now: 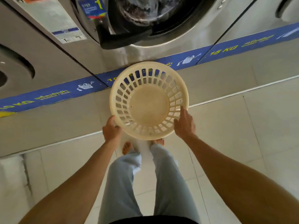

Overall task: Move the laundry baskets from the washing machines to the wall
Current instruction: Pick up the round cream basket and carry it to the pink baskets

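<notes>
A round cream plastic laundry basket (149, 103) with slotted sides is held in the air in front of the middle washing machine (142, 21). The basket is empty. My left hand (111, 129) grips its rim at the lower left. My right hand (184, 122) grips the rim at the lower right. The basket hangs above the grey plinth (218, 78) under the machines, just beyond my bare feet.
Three steel front-loading washers stand side by side on the plinth, with a blue label strip (48, 96) along their base. The middle machine's dark door (129, 29) shows laundry inside. Pale tiled floor (234, 143) lies beneath me.
</notes>
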{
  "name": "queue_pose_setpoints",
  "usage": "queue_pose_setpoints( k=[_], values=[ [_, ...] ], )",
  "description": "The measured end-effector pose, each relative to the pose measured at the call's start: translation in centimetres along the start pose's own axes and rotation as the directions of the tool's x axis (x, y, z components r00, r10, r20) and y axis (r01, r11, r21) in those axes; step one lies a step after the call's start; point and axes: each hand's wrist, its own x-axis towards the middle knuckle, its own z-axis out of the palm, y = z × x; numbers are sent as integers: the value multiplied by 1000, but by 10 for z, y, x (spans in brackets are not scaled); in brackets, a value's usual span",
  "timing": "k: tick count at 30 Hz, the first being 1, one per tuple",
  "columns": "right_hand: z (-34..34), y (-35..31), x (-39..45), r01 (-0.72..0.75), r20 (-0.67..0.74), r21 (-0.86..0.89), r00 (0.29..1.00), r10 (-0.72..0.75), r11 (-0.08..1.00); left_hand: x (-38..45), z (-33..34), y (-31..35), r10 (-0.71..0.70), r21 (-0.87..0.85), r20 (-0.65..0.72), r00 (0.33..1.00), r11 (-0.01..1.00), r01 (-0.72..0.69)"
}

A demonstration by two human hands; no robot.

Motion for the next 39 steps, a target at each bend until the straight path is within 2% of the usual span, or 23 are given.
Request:
queue_pose_setpoints(
  k=[3,7,9,14,16,20,24,27,30,33,39],
  values=[
    [13,12,46,-43,-65,-63,997,39,997,42,22,5,-28,21,-38,999,999,29],
    [25,27,96,-50,-64,-18,997,49,999,84,41,4,-23,99,43,999,995,19],
    [30,32,106,8,-90,24,996,-6,1000,95,47,2,-39,80,99,994,996,32],
    [19,31,98,19,-149,32,989,-14,999,91,39,3,-46,-18,127,991,999,49],
    [1,28,84,27,-132,17,991,-24,1000,71,26,8,-60,-12,131,990,998,62],
    [-44,20,42,32,-94,-56,995,-37,998,7,-6,12,-80,39,56,995,996,78],
    [-81,5,-1,107,-54,-110,992,-113,988,-65,-46,14,-105,12,-5,994,994,105],
    [-94,-14,-29,197,-24,-153,979,-203,968,-118,-76,6,-50,-22,-53,997,999,49],
    [-101,-41,-48,309,4,-189,950,-314,932,-163,-104,-12,-100,-136,-95,990,987,87],
    [-99,-74,-70,442,51,-225,895,-442,869,-197,-126,-38,-211,-225,-151,966,959,175],
    [-86,-146,-115,595,137,-309,800,-584,742,-244,-151,-83,-386,-460,-208,899,849,258]
  ],
)
